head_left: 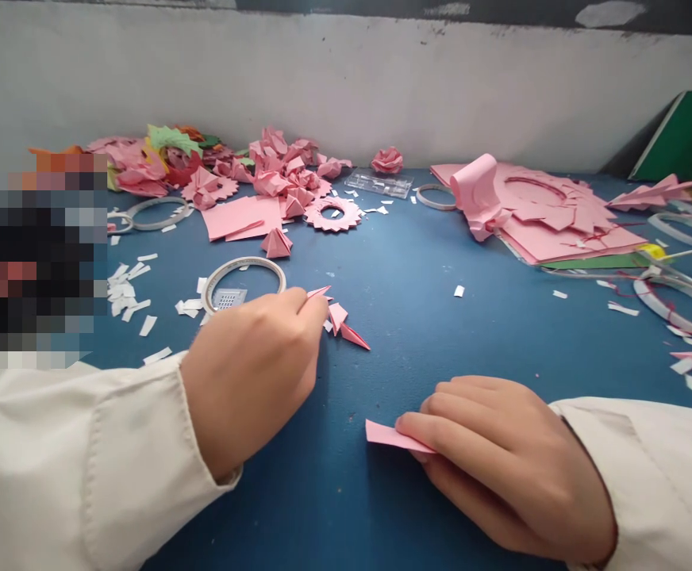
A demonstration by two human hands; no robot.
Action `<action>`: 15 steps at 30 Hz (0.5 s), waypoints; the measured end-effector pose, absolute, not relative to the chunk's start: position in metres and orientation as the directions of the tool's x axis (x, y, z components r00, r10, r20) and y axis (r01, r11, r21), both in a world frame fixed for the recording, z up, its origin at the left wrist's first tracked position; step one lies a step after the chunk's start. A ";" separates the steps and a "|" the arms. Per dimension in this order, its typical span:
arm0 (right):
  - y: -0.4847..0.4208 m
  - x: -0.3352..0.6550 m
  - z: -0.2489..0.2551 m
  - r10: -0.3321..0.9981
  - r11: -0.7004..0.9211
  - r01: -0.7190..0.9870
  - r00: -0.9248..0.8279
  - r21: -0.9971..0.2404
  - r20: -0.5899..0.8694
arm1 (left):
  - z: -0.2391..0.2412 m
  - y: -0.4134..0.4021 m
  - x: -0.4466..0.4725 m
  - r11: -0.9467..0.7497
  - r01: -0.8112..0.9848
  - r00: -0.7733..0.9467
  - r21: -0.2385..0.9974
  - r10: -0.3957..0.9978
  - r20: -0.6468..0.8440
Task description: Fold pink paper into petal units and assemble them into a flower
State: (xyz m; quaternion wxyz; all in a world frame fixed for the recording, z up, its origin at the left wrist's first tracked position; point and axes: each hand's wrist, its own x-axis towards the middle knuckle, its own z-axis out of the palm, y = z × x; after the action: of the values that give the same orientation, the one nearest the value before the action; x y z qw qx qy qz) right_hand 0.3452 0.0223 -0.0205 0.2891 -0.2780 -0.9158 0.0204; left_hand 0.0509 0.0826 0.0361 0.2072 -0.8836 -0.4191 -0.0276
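My right hand (506, 460) is closed on a pink paper strip (390, 434), pinched between thumb and fingers with its free end pointing left. Farther off to the left, my left hand (256, 369) is curled with its back toward me, hiding its fingertips. Small folded pink paper pieces (338, 316) with pointed tips lie right beside those fingers; whether one is in the grip, I cannot tell. Just behind the left hand is a roll of double-sided tape (244, 266), partly covered by it.
Crumpled and folded pink paper (286, 178) is heaped along the wall. White paper scraps (123, 289) litter the blue table (382, 262). At the back right lie stacked pink sheets (584, 238), with more tape rolls (679, 297) and a green board (685, 135) nearby.
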 end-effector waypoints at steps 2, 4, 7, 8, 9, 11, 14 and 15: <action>0.022 0.346 -0.021 0.520 0.845 0.497 -0.678 -0.196 0.519 | 0.043 0.087 0.048 -0.500 0.793 0.584 -0.349 0.786 0.203; 0.023 0.347 -0.021 0.516 0.847 0.495 -0.678 -0.194 0.524 | 0.049 0.083 0.048 -0.463 0.816 0.551 -0.346 0.805 0.221; 0.026 0.347 -0.020 0.507 0.851 0.490 -0.674 -0.189 0.537 | 0.047 0.054 0.055 -0.650 0.723 0.682 -0.236 0.615 0.396; 0.026 0.347 -0.020 0.504 0.852 0.490 -0.671 -0.184 0.545 | 0.042 0.041 0.058 -0.705 0.678 0.699 -0.209 0.529 0.482; 0.027 0.347 -0.020 0.501 0.851 0.494 -0.664 -0.176 0.555 | 0.035 0.028 0.062 -0.748 0.634 0.709 -0.197 0.460 0.534; 0.027 0.345 -0.018 0.493 0.850 0.504 -0.653 -0.157 0.575 | 0.019 0.006 0.068 -0.762 0.625 0.695 -0.170 0.445 0.565; 0.027 0.344 -0.015 0.479 0.860 0.489 -0.673 -0.146 0.564 | 0.001 -0.004 0.072 -0.762 0.638 0.694 -0.107 0.510 0.509; 0.026 0.344 -0.014 0.471 0.869 0.471 -0.691 -0.153 0.547 | -0.001 -0.003 0.073 -0.770 0.632 0.704 -0.091 0.522 0.482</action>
State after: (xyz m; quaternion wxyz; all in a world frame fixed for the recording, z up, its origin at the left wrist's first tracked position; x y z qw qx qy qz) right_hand 0.3443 0.0264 -0.0144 0.2978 -0.2562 -0.9196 0.0004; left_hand 0.0726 -0.0029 -0.0006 0.1254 -0.9146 -0.3153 -0.2200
